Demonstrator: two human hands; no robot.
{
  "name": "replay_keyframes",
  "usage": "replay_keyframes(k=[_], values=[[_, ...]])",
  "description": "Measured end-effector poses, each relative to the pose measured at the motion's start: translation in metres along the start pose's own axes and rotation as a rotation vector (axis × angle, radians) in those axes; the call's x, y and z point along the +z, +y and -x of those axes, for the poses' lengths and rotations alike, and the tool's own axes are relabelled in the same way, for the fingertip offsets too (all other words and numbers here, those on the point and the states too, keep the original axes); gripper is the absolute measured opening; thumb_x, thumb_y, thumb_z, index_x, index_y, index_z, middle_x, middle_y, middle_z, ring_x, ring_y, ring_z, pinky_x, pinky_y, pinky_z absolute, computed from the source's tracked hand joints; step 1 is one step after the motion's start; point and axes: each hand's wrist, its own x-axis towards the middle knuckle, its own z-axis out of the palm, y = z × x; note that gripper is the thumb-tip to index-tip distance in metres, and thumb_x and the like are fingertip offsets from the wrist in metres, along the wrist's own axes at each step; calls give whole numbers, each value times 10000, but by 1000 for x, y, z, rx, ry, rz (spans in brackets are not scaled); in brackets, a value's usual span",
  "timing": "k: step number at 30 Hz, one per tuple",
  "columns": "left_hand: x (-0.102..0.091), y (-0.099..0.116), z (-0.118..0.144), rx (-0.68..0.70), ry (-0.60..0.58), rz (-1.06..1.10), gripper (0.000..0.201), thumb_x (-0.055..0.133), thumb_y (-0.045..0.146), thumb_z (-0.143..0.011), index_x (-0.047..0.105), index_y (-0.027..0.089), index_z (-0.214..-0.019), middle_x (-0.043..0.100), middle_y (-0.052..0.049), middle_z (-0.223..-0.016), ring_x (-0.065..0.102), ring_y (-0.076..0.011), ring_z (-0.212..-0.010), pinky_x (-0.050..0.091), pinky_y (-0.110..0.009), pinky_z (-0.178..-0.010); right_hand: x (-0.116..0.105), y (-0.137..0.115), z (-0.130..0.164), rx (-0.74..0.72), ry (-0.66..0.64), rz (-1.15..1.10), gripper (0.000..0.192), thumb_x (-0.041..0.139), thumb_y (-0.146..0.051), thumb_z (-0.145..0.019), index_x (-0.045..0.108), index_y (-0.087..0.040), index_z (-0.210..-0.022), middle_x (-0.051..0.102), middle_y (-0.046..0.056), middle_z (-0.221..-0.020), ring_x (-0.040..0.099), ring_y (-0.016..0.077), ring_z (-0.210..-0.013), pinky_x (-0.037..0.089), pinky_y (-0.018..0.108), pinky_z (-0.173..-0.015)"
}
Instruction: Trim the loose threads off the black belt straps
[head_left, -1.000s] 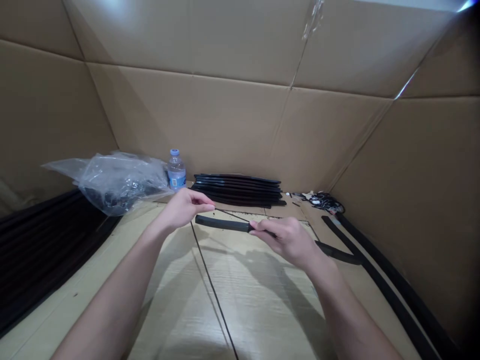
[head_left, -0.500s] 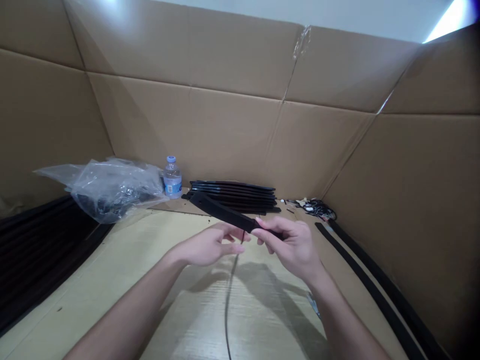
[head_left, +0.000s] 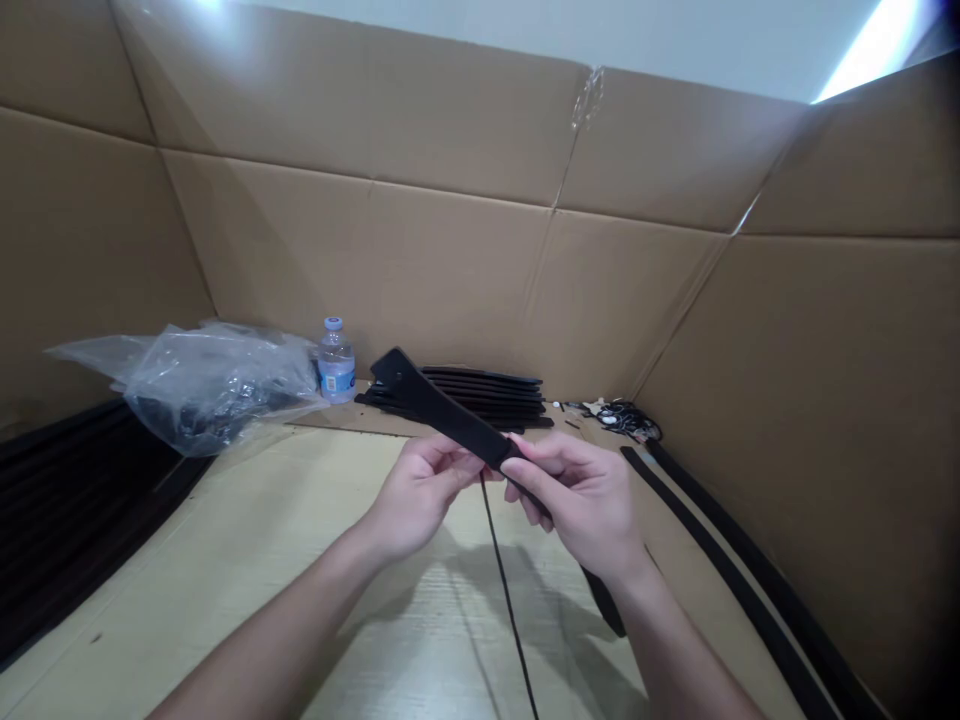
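A long black strip (head_left: 427, 402) slants up to the left from my hands, its free end raised above the table. My right hand (head_left: 581, 492) grips the strip at its middle, and the lower part runs down behind that wrist. My left hand (head_left: 424, 490) meets it from the left, fingertips pinched on the strip's near edge where a thin black cord (head_left: 504, 590) hangs down to the table.
A stack of black strips (head_left: 480, 396) lies by the cardboard back wall, a water bottle (head_left: 335, 361) and a clear plastic bag (head_left: 202, 380) to its left. More black strips (head_left: 742, 590) run along the right wall and lie piled at the left (head_left: 67, 500). Small black parts (head_left: 622, 415) sit in the far right corner.
The strip has tilted from flat to slanting up at the left. My left hand came in from the far left to meet my right hand at the strip's middle; the cord now hangs down.
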Motion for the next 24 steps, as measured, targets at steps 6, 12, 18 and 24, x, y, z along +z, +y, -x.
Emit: replay_keyframes(k=[6,12,18,24], values=[[1,2,4,2,4,18,185,599,234,-833,670,168,-991,527,-8,-736,436,-90,-650,370,-228,-629,8,-3,3,2,85,-17,122,693,-247,-777,655,-173,-866,631,-4,-576,476,60,-378,344,170,-335],[5,5,2,17,-29,10,228,674,234,-768,659,169,-985,580,-32,-806,512,-139,-715,416,-292,-711,15,-10,4,61,66,-67,151,681,-280,-784,625,-168,-869,619,-10,-559,473,62,-370,344,165,-328],[6,4,2,2,38,-2,197,674,257,-767,650,150,-931,565,-24,-755,502,-126,-670,424,-277,-667,20,-9,8,106,69,-62,207,657,-321,-804,596,-179,-942,629,-5,-593,497,73,-393,353,168,-338],[5,3,2,3,92,-34,185,627,284,-808,630,149,-934,560,-24,-773,518,-125,-680,431,-271,-664,21,-2,11,32,0,-40,265,587,-280,-861,533,-212,-1111,648,3,-693,543,87,-517,422,192,-448]])
